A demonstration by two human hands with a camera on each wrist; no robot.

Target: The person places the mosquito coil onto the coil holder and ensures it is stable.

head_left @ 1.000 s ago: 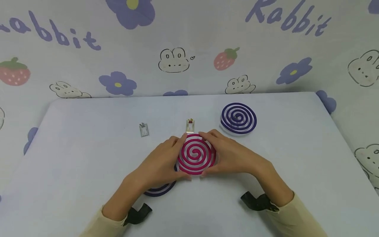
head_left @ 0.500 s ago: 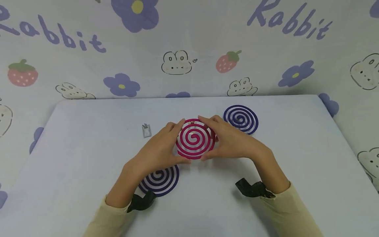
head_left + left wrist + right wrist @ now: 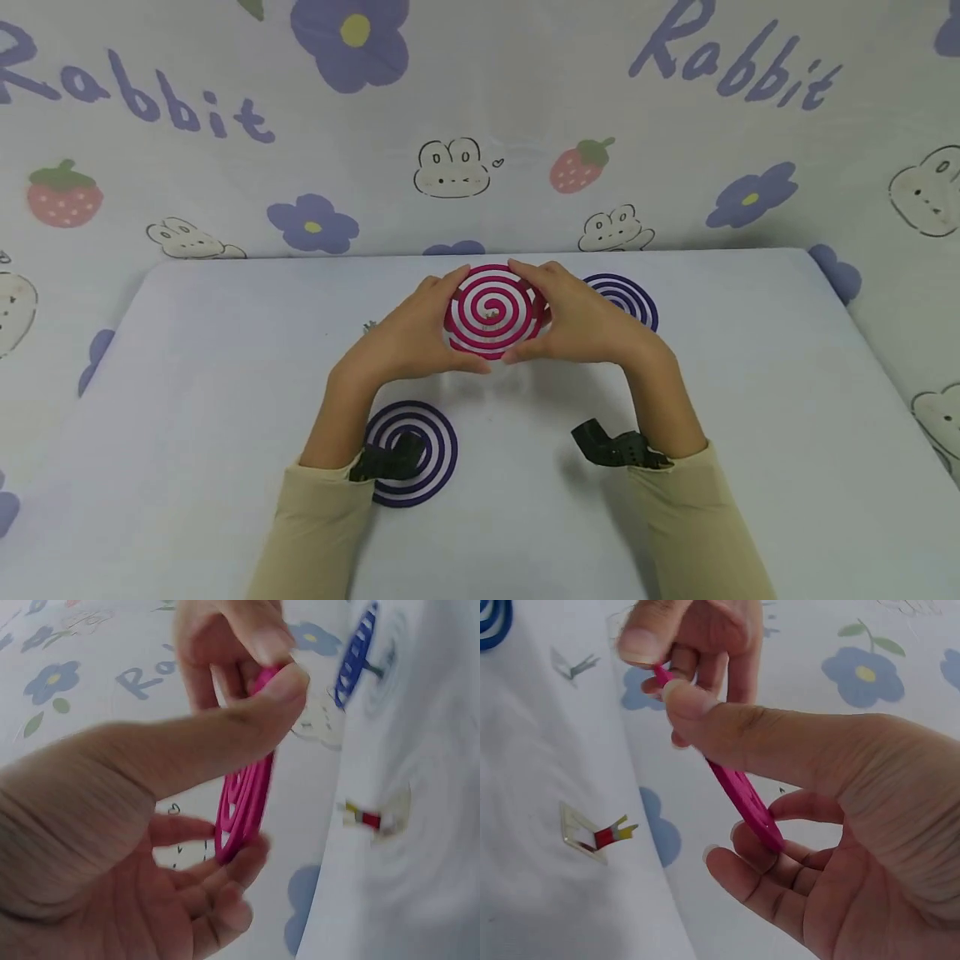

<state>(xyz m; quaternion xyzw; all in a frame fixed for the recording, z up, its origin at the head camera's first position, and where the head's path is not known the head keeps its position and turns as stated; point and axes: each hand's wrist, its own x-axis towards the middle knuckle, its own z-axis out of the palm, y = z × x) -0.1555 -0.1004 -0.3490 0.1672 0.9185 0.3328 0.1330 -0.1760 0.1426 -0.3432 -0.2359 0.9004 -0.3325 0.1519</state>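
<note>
Between both hands is a pink mosquito coil (image 3: 492, 303), lifted above the table and flat side toward the head camera. My left hand (image 3: 416, 333) grips its left rim and my right hand (image 3: 588, 321) its right rim, thumbs on the near side and fingers beyond. Below the coil in the right wrist view stands a small gold metal coil stand (image 3: 583, 832) with a raised, red-and-yellow-looking prong. A silver stand (image 3: 566, 666) lies farther left, mostly hidden behind my left hand in the head view.
A blue coil (image 3: 355, 656) is perched on a stand at the back right, partly behind my right hand. Another blue coil (image 3: 452, 450) lies on the white table (image 3: 750, 400) below my left wrist. Behind the table hangs a printed cloth (image 3: 517, 217).
Both hands have carried the pink coil away from me and up, to over the gold stand. The near blue coil has come more into view; the silver stand is now mostly covered.
</note>
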